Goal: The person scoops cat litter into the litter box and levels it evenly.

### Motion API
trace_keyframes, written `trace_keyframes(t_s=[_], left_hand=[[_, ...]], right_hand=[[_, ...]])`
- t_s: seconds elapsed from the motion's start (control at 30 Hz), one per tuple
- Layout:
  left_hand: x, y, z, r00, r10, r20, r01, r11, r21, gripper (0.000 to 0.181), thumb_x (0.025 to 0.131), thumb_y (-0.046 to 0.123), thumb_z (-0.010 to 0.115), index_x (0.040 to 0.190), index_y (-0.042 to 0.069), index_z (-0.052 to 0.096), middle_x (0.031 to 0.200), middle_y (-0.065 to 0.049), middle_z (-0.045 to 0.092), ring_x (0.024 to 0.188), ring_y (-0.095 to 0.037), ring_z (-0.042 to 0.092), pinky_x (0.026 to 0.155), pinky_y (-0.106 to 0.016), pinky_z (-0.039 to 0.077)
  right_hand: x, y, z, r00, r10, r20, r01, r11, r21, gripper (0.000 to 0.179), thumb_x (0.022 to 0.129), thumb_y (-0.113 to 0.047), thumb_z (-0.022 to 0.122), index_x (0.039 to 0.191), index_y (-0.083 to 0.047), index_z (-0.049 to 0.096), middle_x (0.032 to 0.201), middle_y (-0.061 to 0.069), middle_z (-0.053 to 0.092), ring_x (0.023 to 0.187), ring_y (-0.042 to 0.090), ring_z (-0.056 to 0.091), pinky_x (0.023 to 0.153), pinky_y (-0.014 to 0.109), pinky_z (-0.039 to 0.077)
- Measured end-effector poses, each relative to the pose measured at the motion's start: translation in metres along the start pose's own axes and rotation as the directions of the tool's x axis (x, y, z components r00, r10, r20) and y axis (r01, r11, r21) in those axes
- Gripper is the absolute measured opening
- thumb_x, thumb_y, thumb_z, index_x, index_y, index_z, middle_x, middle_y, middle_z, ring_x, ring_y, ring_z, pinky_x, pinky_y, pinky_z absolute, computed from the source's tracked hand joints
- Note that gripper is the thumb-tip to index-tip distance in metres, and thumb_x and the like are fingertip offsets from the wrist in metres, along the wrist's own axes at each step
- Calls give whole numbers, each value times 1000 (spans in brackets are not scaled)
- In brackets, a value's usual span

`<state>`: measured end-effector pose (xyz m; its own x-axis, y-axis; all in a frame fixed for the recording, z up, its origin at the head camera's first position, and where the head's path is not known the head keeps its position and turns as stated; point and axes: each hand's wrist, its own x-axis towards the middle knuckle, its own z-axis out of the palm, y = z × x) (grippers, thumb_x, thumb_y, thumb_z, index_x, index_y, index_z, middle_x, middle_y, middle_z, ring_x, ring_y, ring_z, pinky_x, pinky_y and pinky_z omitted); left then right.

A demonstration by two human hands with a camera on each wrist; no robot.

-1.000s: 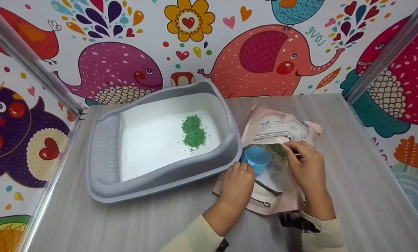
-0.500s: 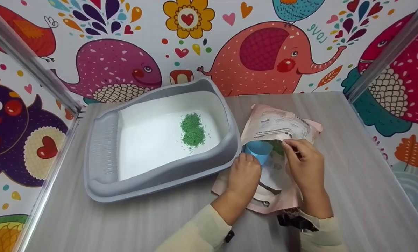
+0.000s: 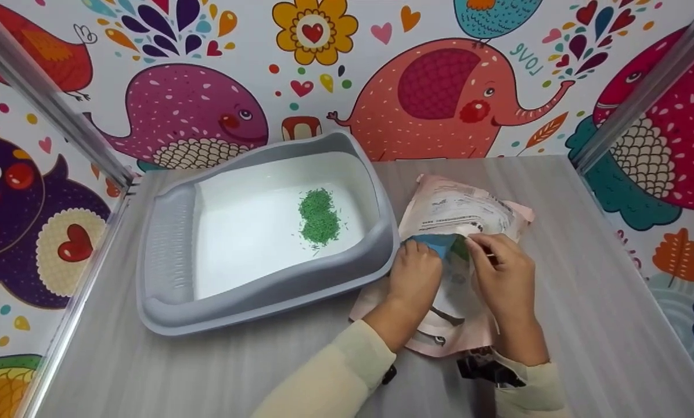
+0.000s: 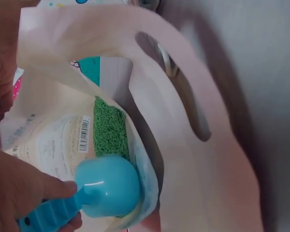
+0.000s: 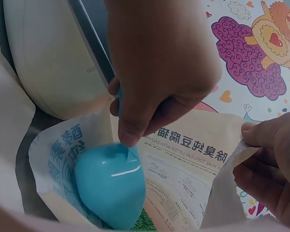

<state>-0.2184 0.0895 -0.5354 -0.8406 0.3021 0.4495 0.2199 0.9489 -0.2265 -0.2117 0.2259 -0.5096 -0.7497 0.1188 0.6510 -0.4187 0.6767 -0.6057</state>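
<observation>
"How's the left hand (image 3: pixel 414 277)?"

"Grip closed round the handle (image 4: pixel 53 212) of the scoop (image 4: pixel 108 186), which is inside the bag (image 3: pixel 454 203) by green pellets (image 4: pixel 110 129)."

"And the right hand (image 3: pixel 506 270)?"

"Its grip pinches the bag's edge. The bag lies on the surface (image 3: pixel 236 371), beside the tray (image 3: pixel 265 312)."

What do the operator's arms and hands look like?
Plain cream left sleeve and matching right sleeve, both ending before the wrist. No gloves on left hand or right hand. Black hardware by the right sleeve; small black piece by the left.

Curled left hand (image 3: pixel 414 276), pinching right hand (image 3: pixel 506 270)
</observation>
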Motion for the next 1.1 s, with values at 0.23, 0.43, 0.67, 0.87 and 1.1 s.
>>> trace_keyframes(t_s=[0.23,0.43,0.67,0.87,1.1], left_hand=[[12,1,2,994,35,99,-35,999,4,22,98,25,58,98,22,80,94,4,72,89,-13,58,77,-27,47],[19,4,7,993,39,107,-41,999,14,23,98,26,57,97,23,80,94,4,73,90,-13,58,77,-29,47],[22,9,13,993,30,115,-28,1000,-12,23,97,28,58,97,22,80,95,4,73,91,-14,58,76,-30,47],[23,11,16,991,44,130,-43,999,-7,24,99,26,56,100,24,80,98,4,74,94,-14,57,79,-30,46],[19,13,23,999,39,17,-39,999,16,22,96,27,58,93,25,80,92,5,73,90,-14,57,77,-31,45]], right_hand=[[0,0,3,1000,-9,0,9,1000,7,8,88,-5,80,96,-5,82,88,8,77,78,4,65,75,1,45],[-1,1,3,1000,-23,1,23,1000,-10,8,87,-4,81,95,-5,82,88,8,77,75,11,66,75,0,44],[-1,1,3,1000,-26,6,26,1000,-18,8,88,-4,80,96,-5,82,89,8,77,76,15,68,75,0,43],[-2,1,3,999,-30,11,30,999,-15,8,88,-4,80,96,-4,81,89,9,77,76,17,69,75,0,44],[-1,2,1,999,-29,17,29,999,-16,7,89,-4,79,96,-4,81,89,9,77,76,18,69,76,0,44]])
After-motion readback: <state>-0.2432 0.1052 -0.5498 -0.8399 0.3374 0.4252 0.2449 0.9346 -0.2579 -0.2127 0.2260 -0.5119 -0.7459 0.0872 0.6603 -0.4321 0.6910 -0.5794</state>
